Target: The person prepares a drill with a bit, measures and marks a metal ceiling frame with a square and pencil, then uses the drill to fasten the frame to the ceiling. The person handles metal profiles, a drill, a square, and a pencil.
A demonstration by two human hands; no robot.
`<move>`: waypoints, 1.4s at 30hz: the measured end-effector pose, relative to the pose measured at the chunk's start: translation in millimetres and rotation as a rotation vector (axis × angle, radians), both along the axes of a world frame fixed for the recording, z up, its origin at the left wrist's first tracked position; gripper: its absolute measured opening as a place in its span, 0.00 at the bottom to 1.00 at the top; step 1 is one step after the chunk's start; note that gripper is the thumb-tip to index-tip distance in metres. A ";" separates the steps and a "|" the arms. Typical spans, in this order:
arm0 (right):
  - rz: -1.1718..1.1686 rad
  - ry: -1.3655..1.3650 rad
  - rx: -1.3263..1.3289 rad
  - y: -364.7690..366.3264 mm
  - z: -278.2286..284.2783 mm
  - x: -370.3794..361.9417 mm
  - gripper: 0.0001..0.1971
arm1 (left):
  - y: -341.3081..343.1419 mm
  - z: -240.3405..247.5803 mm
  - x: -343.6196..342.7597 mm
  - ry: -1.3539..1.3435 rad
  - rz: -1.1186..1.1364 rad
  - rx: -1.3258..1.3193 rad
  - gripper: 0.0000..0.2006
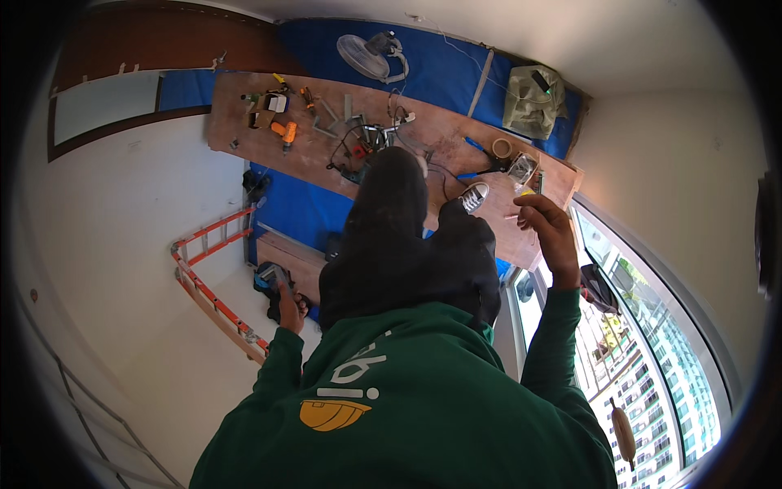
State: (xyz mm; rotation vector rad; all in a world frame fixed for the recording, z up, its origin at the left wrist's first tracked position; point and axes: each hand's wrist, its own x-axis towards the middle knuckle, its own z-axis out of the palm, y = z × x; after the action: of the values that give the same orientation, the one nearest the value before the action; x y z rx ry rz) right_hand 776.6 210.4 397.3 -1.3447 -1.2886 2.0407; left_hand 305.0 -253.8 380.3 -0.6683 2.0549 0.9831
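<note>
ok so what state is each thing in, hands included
left hand: fingers curled, grip unclear
right hand: raised, fingers bent, grip unclear
orange drill: lying on the wooden surface
brown roll: flat, hole facing up
blue-handled tool: handles spread apart
sneaker: laced
fan: running or not, cannot tell
green sheet: crumpled

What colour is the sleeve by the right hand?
The right sleeve is dark green, seen best in the head view.
</note>
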 end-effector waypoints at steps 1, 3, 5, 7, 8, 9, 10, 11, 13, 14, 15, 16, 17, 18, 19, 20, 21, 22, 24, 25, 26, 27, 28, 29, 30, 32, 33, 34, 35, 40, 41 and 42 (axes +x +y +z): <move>0.036 0.179 0.072 6.7 50.0 -14.3 0.14 | -0.4 7.7 -7.5 0.048 -0.032 -0.022 0.30; 0.182 0.690 0.457 15.0 105.1 -29.9 0.15 | 1.6 19.1 -41.9 0.127 -0.045 -0.009 0.31; 0.392 0.878 0.590 32.7 172.4 -46.4 0.17 | 22.7 34.2 -53.2 0.208 -0.088 -0.026 0.32; 0.560 0.889 0.727 37.0 210.4 -56.6 0.20 | 28.6 37.1 -63.8 0.258 -0.082 0.003 0.31; 0.571 0.877 0.777 32.6 222.6 -57.2 0.22 | 45.8 39.2 -80.3 0.284 -0.098 0.033 0.31; 0.515 0.858 0.823 25.8 230.3 -63.8 0.22 | 62.9 40.6 -97.2 0.292 -0.121 0.074 0.31; 0.521 0.835 0.820 22.7 233.6 -79.0 0.23 | 71.8 39.7 -103.4 0.268 -0.137 0.101 0.31; 0.535 0.843 0.841 12.8 229.4 -83.0 0.25 | 73.5 39.4 -94.6 0.290 -0.135 0.088 0.30; 0.657 0.852 0.804 11.5 200.6 -112.7 0.28 | 107.5 29.1 -126.6 0.296 -0.227 0.125 0.31; 0.746 0.828 0.741 8.2 182.7 -129.3 0.28 | 140.5 32.5 -115.4 0.311 -0.287 0.154 0.30; 0.854 0.818 0.566 9.2 157.1 -149.1 0.26 | 153.3 27.2 -114.3 0.279 -0.319 0.157 0.30; 0.949 0.821 0.406 16.0 122.9 -171.3 0.24 | 172.9 21.0 -123.7 0.270 -0.357 0.164 0.29; 0.894 0.693 0.209 19.6 83.1 -194.0 0.24 | 186.0 7.4 -130.7 0.255 -0.411 0.194 0.28; 0.843 0.561 0.008 19.5 32.2 -214.0 0.24 | 191.2 -13.2 -141.7 0.232 -0.446 0.206 0.28; 0.759 0.424 -0.135 7.6 -44.8 -233.4 0.24 | 200.9 -36.9 -156.6 0.204 -0.491 0.223 0.28; 0.651 0.297 -0.281 -4.2 -123.0 -253.3 0.24 | 209.3 -61.3 -170.8 0.169 -0.535 0.238 0.27; 0.539 0.107 -0.413 -21.7 -192.2 -267.5 0.25 | 218.4 -86.8 -182.3 0.118 -0.542 0.266 0.27; 0.443 -0.042 -0.543 -44.7 -252.9 -278.5 0.28 | 228.1 -110.3 -190.7 0.065 -0.543 0.289 0.26; 0.309 -0.240 -0.702 -113.0 -365.4 -292.6 0.31 | 242.7 -155.4 -202.9 -0.041 -0.563 0.330 0.24; 0.204 -0.321 -0.783 -159.2 -418.1 -301.8 0.34 | 254.3 -172.6 -206.6 -0.096 -0.589 0.349 0.22; 0.107 -0.400 -0.856 -193.0 -458.6 -310.7 0.37 | 261.4 -193.6 -211.1 -0.142 -0.608 0.370 0.21; 0.062 -0.425 -0.902 -213.6 -480.1 -324.1 0.39 | 258.7 -218.3 -219.7 -0.219 -0.585 0.423 0.18; 0.014 -0.454 -0.951 -237.3 -497.1 -338.8 0.40 | 260.6 -236.4 -219.5 -0.240 -0.628 0.375 0.17; -0.034 -0.477 -1.005 -258.2 -516.1 -354.9 0.42 | 268.5 -245.0 -213.9 -0.260 -0.675 0.320 0.17; -0.149 -0.459 -1.044 -275.6 -540.8 -368.1 0.44 | 275.4 -259.3 -210.1 -0.282 -0.730 0.269 0.17; -0.370 -0.431 -1.124 -313.6 -580.0 -388.5 0.47 | 267.3 -295.4 -209.2 -0.384 -0.668 0.259 0.17; -0.420 -0.403 -1.120 -320.5 -591.4 -397.1 0.46 | 260.9 -311.7 -208.1 -0.433 -0.630 0.256 0.17; -0.471 -0.373 -1.112 -323.6 -606.5 -404.3 0.46 | 255.1 -329.3 -206.6 -0.509 -0.571 0.275 0.17; -0.522 -0.339 -1.107 -327.4 -619.1 -413.8 0.46 | 247.8 -344.3 -206.8 -0.579 -0.514 0.290 0.16; -0.784 -0.404 -1.106 -345.6 -656.2 -419.3 0.40 | 244.6 -379.6 -197.2 -0.565 -0.739 0.065 0.21; -0.834 -0.393 -1.078 -341.7 -668.9 -420.0 0.38 | 244.6 -383.8 -196.3 -0.523 -0.799 0.090 0.26; -0.798 -0.394 -1.067 -339.7 -664.8 -421.0 0.35 | 243.7 -385.7 -195.8 -0.475 -0.849 0.100 0.27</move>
State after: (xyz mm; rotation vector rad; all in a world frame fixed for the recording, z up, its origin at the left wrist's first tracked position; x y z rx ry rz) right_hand 355.6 -129.2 -267.5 -2.2546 0.4348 1.8593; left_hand 109.2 -10.1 -5.4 0.0606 1.5950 0.3706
